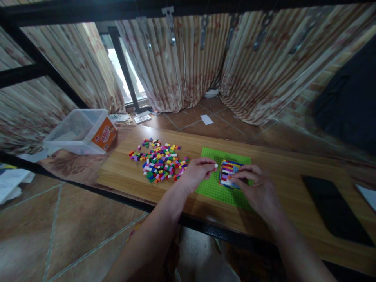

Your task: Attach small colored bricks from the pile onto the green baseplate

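A green studded baseplate (223,197) lies on the wooden table, carrying a low block built of many coloured toy bricks (227,169). Pinched between the fingertips of my left hand (198,172) is a small white brick (216,166), held over the plate just left of the built block. My right hand (255,186) is over the block's right side, thumb and forefinger closed around a small orange brick (230,177) at its top surface. Whether that brick touches the block I cannot tell. The right hand covers part of the block.
A heap of loose coloured bricks (160,162) spreads over the table left of the plate. A clear plastic bin (79,131) with an orange label stands beyond the table's left end. At the right lies a flat black panel (335,207). A dark metal rail (188,13) crosses above.
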`<state>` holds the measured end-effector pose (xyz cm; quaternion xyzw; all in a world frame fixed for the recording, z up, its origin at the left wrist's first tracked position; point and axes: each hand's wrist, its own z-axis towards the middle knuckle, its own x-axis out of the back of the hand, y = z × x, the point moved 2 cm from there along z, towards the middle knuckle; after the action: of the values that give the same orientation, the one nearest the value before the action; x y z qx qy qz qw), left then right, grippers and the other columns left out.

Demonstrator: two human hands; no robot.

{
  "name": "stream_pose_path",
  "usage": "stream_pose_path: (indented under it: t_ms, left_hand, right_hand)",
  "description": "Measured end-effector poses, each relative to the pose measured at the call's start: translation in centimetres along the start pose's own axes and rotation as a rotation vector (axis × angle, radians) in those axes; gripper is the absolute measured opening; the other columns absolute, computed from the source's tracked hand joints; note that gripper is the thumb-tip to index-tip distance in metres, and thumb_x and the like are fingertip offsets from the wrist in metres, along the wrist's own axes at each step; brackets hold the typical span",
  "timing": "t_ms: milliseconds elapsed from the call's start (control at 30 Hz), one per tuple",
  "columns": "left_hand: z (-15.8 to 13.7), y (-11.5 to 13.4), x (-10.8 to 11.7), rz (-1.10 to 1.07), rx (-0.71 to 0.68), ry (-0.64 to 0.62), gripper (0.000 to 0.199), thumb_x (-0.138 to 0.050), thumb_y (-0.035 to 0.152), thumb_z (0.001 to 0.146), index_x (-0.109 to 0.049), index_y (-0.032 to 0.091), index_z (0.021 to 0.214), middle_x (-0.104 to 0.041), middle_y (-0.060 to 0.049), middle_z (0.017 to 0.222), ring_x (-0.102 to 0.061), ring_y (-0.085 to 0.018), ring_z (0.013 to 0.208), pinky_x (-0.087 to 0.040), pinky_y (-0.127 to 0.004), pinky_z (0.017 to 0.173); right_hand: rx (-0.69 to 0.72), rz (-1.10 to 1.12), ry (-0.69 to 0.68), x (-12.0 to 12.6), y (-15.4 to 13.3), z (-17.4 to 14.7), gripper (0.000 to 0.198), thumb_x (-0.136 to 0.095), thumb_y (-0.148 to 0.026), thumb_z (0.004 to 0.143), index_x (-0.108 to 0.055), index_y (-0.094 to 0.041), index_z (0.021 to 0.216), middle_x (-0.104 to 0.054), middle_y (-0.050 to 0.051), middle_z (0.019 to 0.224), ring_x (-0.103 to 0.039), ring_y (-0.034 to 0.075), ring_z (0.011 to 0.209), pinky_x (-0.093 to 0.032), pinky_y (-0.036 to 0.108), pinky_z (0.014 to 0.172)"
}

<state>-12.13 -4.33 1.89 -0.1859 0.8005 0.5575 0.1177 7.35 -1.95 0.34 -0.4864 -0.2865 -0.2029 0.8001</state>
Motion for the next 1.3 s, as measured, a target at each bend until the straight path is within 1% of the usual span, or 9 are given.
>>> stream_pose_path:
  t_ms: [267,433,533,633,733,900,1100,1200,1300]
  left_hand:
    - [-0.2,-0.9,-0.4,0.024,-0.058,-0.087,0.016,-0.073,0.019,0.066,-0.068,0.013,0.079,-0.057,0.003,0.061,-0.041,-0.004,0.049,-0.027,-0.019,0.05]
    - [-0.7,-0.7,-1.0,0.08,-0.125,-0.176,0.029,-0.081,0.024,0.064,-0.069,0.013,0.087,-0.064,0.001,0.07,-0.053,-0.007,0.059,-0.039,-0.02,0.058]
    - [-0.7,-0.7,-1.3,0.084,-0.158,-0.216,0.036,-0.084,0.027,0.063,-0.068,0.013,0.092,-0.07,-0.003,0.077,-0.059,-0.01,0.065,-0.045,-0.022,0.064]
    - [-0.5,-0.8,-1.6,0.103,-0.198,-0.207,0.041,-0.085,0.029,0.063,-0.068,0.013,0.096,-0.072,-0.003,0.079,-0.061,-0.01,0.065,-0.047,-0.023,0.066]
    - [-0.5,-0.8,-1.8,0.112,-0.238,-0.194,0.042,-0.085,0.031,0.063,-0.067,0.013,0.096,-0.072,-0.003,0.078,-0.062,-0.011,0.065,-0.047,-0.023,0.066]
    - [-0.5,-0.8,-2.2,0.111,-0.277,-0.193,0.041,-0.086,0.034,0.062,-0.067,0.014,0.092,-0.072,-0.002,0.076,-0.061,-0.011,0.064,-0.046,-0.023,0.065]
    - [-0.9,-1.1,-2.8,0.047,-0.249,-0.229,0.042,-0.086,0.035,0.061,-0.068,0.014,0.092,-0.072,-0.003,0.08,-0.063,-0.012,0.069,-0.047,-0.025,0.071]
    - [-0.8,-0.9,-2.5,0.033,-0.235,-0.225,0.04,-0.086,0.034,0.061,-0.069,0.014,0.093,-0.072,-0.003,0.08,-0.063,-0.012,0.069,-0.047,-0.025,0.071]
    - [-0.3,-0.6,-1.6,0.061,-0.26,-0.122,0.03,-0.084,0.027,0.063,-0.07,0.014,0.086,-0.071,-0.002,0.078,-0.061,-0.01,0.068,-0.046,-0.023,0.068]
  right_hand:
    - [0.036,-0.026,0.015,-0.2,0.1,-0.3,0.021,-0.065,-0.045,0.082,-0.075,-0.029,0.074,-0.065,0.005,0.098,-0.059,0.025,0.095,-0.046,0.046,0.088]
    - [-0.018,0.094,0.061,0.5,-1.2,-0.2,0.023,-0.065,-0.048,0.082,-0.077,-0.028,0.087,-0.068,0.005,0.102,-0.062,0.024,0.098,-0.047,0.044,0.091]
    - [-0.11,0.234,0.008,0.6,-2.2,-0.1,0.027,-0.062,-0.048,0.086,-0.076,-0.026,0.092,-0.071,0.005,0.102,-0.064,0.023,0.097,-0.049,0.041,0.087]
    - [-0.205,0.352,-0.047,0.5,-2.9,0.0,0.027,-0.063,-0.048,0.084,-0.076,-0.024,0.089,-0.074,0.004,0.094,-0.066,0.022,0.088,-0.05,0.038,0.08]
    - [-0.266,0.434,-0.048,0.5,-3.3,-0.1,0.026,-0.066,-0.048,0.081,-0.076,-0.024,0.084,-0.074,0.003,0.085,-0.066,0.021,0.079,-0.05,0.037,0.075]
    - [-0.295,0.51,0.004,0.8,-3.7,-0.1,0.021,-0.071,-0.044,0.077,-0.076,-0.024,0.078,-0.074,0.002,0.079,-0.064,0.019,0.073,-0.05,0.036,0.072]
    - [-0.306,0.66,-0.021,0.9,-3.0,0.0,0.019,-0.074,-0.044,0.074,-0.077,-0.025,0.078,-0.074,0.001,0.077,-0.065,0.019,0.07,-0.054,0.038,0.072]
    - [-0.299,0.611,-0.007,1.5,-2.2,0.0,0.02,-0.074,-0.046,0.073,-0.077,-0.026,0.077,-0.075,0.002,0.078,-0.067,0.02,0.071,-0.055,0.038,0.072]
    - [-0.279,0.388,0.041,2.4,-1.2,0.0,0.02,-0.077,-0.046,0.07,-0.076,-0.026,0.072,-0.074,0.002,0.078,-0.068,0.021,0.074,-0.055,0.037,0.072]
